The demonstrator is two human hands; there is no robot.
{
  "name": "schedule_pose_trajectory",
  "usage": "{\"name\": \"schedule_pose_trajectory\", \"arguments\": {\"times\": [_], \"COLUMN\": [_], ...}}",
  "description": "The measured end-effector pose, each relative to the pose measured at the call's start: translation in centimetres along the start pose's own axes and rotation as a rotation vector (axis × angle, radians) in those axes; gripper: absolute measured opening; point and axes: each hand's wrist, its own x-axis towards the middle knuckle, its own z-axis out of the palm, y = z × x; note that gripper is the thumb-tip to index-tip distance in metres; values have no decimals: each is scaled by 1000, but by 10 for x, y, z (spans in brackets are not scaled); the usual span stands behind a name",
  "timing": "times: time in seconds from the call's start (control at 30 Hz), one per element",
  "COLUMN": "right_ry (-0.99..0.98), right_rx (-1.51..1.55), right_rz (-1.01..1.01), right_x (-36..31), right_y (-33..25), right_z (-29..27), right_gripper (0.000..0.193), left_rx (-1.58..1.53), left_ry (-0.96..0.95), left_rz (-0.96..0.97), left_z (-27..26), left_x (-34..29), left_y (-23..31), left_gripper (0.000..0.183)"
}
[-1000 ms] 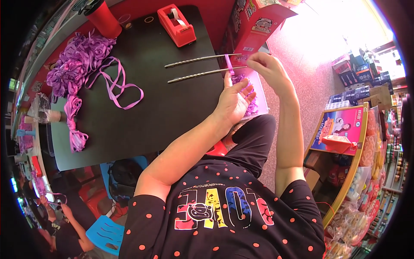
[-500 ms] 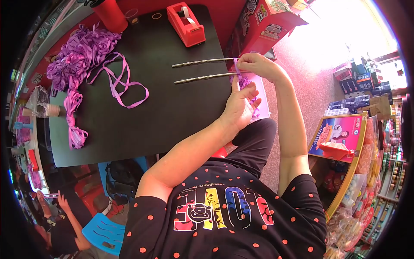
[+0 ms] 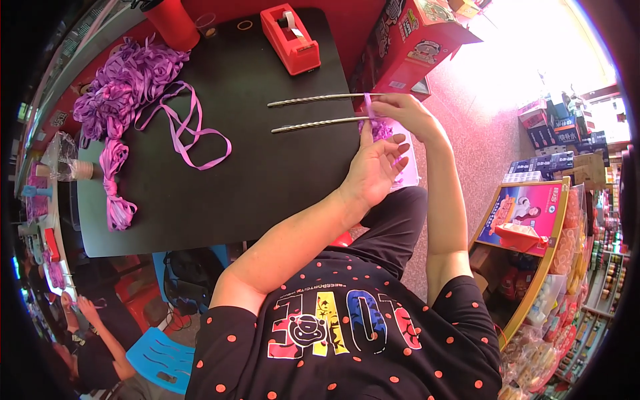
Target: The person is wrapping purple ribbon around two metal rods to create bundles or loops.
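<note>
Purple ribbon is gathered in a tangled heap (image 3: pixel 133 87) at the left of a black table (image 3: pixel 267 193), and its lower end is drawn into a narrow bundle (image 3: pixel 116 190). Near the table's front edge, a blue plastic chair (image 3: pixel 152 350) is seen below. A red cylindrical container (image 3: pixel 172 25) is placed behind the heap, and beside it a loose ribbon length (image 3: pixel 223 153) is spread in loops. Farther right, a red tape dispenser (image 3: pixel 291 41) is set near the back edge. Two twisted metal rods (image 3: pixel 313 125) are extended side by side over the tabletop, and near their right part they are crossed by a thin purple strip (image 3: pixel 368 105). The left hand (image 3: pixel 372 175) is held palm up below it, the index finger stretched to the strip at the nearer rod, the other fingers loosely curled and apart. By the right hand (image 3: pixel 408 120) the strip is reached from the other side, fingers held close together; whether it is pinched cannot be told. Beneath the hands, a pale bin (image 3: pixel 410 163) is partly filled with purple ribbon pieces (image 3: pixel 381 131)
</note>
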Motion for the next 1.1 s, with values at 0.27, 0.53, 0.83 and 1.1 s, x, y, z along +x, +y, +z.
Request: {"name": "schedule_pose_trajectory", "arguments": {"times": [0.27,0.53,0.83,1.1], "right_ry": [-279,-532,-480,-348], "right_rx": [1146,1391,1194,914], "right_rz": [104,-60,118,369], "right_x": [8,41,35,29], "right_y": [63,101,84,53], "right_z": [35,52,19,-15], "right_gripper": [33,37,20,9], "left_rx": [-97,-107,-81,2], "left_ry": [-36,-42,-44,-34], "left_rz": [-61,-69,-60,-30], "left_z": [-4,0,3,6], "left_x": [-1,-2,-4,-2], "left_y": [0,0,2,0], "left_gripper": [77,80,80,76]}}
